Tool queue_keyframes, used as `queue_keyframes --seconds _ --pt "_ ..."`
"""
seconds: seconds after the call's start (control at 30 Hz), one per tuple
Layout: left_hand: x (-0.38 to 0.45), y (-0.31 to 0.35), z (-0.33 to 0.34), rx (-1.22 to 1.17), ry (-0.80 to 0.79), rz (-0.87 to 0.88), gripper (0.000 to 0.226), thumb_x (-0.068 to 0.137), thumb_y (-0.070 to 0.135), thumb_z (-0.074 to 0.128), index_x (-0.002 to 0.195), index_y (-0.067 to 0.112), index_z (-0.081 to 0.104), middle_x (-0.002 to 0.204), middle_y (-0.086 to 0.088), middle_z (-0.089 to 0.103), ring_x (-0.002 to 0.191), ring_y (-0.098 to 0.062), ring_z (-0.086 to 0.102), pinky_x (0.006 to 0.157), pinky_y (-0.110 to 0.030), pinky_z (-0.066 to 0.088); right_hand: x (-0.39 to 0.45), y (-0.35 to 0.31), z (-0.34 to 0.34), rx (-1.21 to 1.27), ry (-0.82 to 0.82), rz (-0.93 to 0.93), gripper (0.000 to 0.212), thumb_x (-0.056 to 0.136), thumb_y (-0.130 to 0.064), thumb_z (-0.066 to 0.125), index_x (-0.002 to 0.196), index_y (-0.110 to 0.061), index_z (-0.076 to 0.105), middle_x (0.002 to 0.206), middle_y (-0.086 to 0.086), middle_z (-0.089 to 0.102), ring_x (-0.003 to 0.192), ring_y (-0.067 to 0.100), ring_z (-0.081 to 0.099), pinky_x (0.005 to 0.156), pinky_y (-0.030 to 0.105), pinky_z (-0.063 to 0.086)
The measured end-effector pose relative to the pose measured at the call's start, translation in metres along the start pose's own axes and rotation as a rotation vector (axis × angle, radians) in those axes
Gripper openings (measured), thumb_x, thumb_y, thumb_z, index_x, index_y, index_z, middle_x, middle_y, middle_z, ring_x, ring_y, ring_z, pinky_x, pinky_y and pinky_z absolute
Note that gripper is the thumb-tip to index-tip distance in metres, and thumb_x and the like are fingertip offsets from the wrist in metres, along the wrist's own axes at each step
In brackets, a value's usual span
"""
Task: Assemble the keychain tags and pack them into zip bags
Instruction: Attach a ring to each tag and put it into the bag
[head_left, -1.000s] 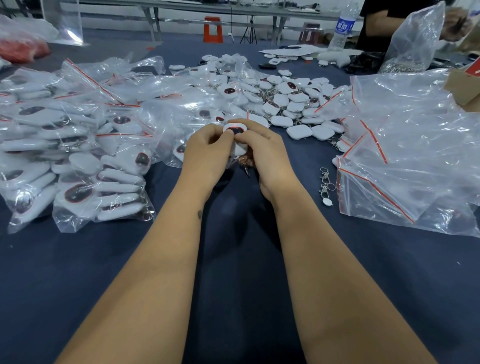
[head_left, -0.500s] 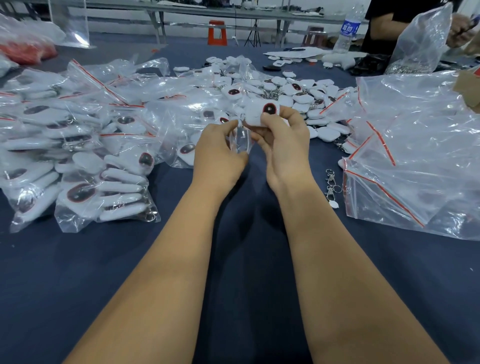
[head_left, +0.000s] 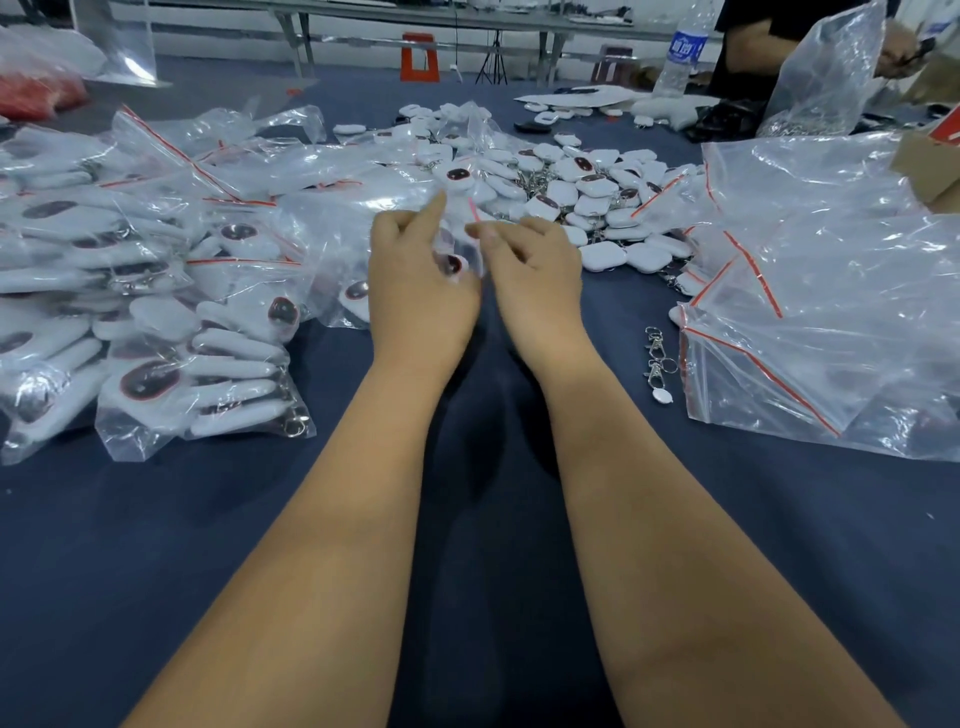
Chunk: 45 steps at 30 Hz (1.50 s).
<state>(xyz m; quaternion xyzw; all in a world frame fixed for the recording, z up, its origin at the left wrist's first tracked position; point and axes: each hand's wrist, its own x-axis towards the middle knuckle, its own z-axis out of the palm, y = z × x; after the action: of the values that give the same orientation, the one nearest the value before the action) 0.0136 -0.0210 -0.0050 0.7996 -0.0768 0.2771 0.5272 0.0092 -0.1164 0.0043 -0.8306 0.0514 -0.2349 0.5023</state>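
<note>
Clear plastic zip bag (head_left: 462, 228) held up between both hands, a tag already inside.

The left hand (head_left: 415, 280) steadies the bag from the side, index finger straight and the rest curled against the film, likely so the red-striped mouth faces up for sealing. The right hand (head_left: 530, 270) pinches that top edge between thumb and forefinger. The white keychain tag (head_left: 453, 265) sits low in the bag, just beside the left hand's fingers (head_left: 434, 213) and below the right's. Filled bags (head_left: 197, 374) lie left on the navy tabletop (head_left: 130, 519); loose tags (head_left: 597, 208) lie beyond.
</note>
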Motion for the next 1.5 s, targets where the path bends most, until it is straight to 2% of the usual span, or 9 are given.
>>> queue_keyframes --seconds 0.17,0.3,0.47,0.7,0.83,0.97,1.07,1.3,1.5 --pt "0.004 0.005 -0.013 -0.150 0.368 -0.005 0.055 0.083 -0.003 0.051 0.136 0.010 0.055 0.109 0.005 0.039 0.080 0.006 0.050 0.082 -0.007 0.042 0.012 0.019 -0.031 -0.332 0.152 0.010 0.051 0.091 -0.020 0.050 0.142 -0.022 0.048 0.146 0.001 0.045 0.133 0.024 0.040 0.110 0.039 0.031" --pt "0.001 0.009 -0.009 -0.041 0.231 0.087 0.056 0.082 -0.006 0.046 0.135 0.008 0.056 0.114 0.001 0.040 0.097 -0.018 0.053 0.091 -0.019 0.046 0.016 0.032 -0.038 -0.589 -0.092 0.155 0.072 0.092 -0.026 0.047 0.157 -0.023 0.014 0.165 0.005 0.011 0.150 0.027 0.010 0.120 0.046 0.014" --pt "-0.001 0.003 -0.002 0.082 -0.068 -0.098 0.050 0.088 0.005 0.050 0.137 0.014 0.055 0.123 0.001 0.044 0.105 -0.016 0.053 0.089 -0.017 0.039 0.016 0.030 -0.038 -0.527 0.044 0.119 0.044 0.091 -0.024 0.047 0.135 -0.018 0.049 0.137 0.006 0.054 0.130 0.030 0.039 0.106 0.040 0.026" --pt "0.001 0.000 -0.001 0.123 -0.084 -0.152 0.057 0.091 -0.004 0.045 0.146 0.012 0.044 0.141 -0.011 0.041 0.123 -0.024 0.049 0.083 -0.007 0.026 0.015 0.033 -0.036 -0.662 -0.058 0.103 0.041 0.089 -0.020 0.047 0.130 -0.017 0.051 0.139 0.007 0.048 0.129 0.031 0.038 0.104 0.041 0.028" --pt "0.002 0.000 -0.001 0.151 -0.134 -0.162 0.046 0.078 -0.012 0.043 0.123 -0.011 0.054 0.127 -0.031 0.048 0.113 -0.043 0.050 0.078 -0.038 0.038 0.013 0.030 -0.031 -0.748 -0.031 0.000 0.031 0.097 -0.028 0.048 0.122 -0.016 0.060 0.128 0.008 0.050 0.120 0.031 0.043 0.097 0.039 0.032" --pt "0.004 -0.001 0.001 0.147 -0.122 -0.160 0.046 0.083 -0.002 0.051 0.128 0.005 0.059 0.126 -0.011 0.048 0.110 -0.027 0.054 0.076 -0.025 0.037 0.009 0.012 -0.019 -0.074 0.004 0.061 0.035 0.101 -0.032 0.045 0.070 -0.017 0.052 0.075 -0.002 0.053 0.070 0.014 0.050 0.066 0.030 0.037" --pt "0.003 -0.001 0.000 0.037 -0.145 -0.156 0.043 0.088 0.001 0.053 0.129 0.014 0.062 0.127 -0.004 0.054 0.112 -0.020 0.057 0.087 -0.023 0.043 0.003 0.001 -0.009 0.493 -0.109 0.248 0.030 0.104 -0.031 0.043 0.084 -0.016 0.059 0.074 0.001 0.064 0.050 0.008 0.057 0.049 0.019 0.045" --pt "0.001 0.001 -0.001 0.077 -0.195 -0.057 0.024 0.084 -0.003 0.046 0.088 0.008 0.066 0.092 -0.011 0.064 0.083 -0.026 0.057 0.073 -0.040 0.048 0.006 0.009 -0.003 0.480 -0.211 0.225 0.019 0.091 -0.001 0.053 0.105 -0.006 0.065 0.089 0.004 0.068 0.067 0.010 0.058 0.053 0.016 0.044" --pt "-0.015 0.005 0.012 0.599 -0.440 0.122 0.037 0.093 0.019 0.049 0.130 0.010 0.051 0.124 -0.017 0.051 0.117 -0.035 0.045 0.085 -0.040 0.040 0.008 0.007 -0.006 0.715 0.063 0.360 0.022 0.089 0.003 0.048 0.075 -0.013 0.051 0.067 0.002 0.053 0.056 0.015 0.047 0.040 0.016 0.037"
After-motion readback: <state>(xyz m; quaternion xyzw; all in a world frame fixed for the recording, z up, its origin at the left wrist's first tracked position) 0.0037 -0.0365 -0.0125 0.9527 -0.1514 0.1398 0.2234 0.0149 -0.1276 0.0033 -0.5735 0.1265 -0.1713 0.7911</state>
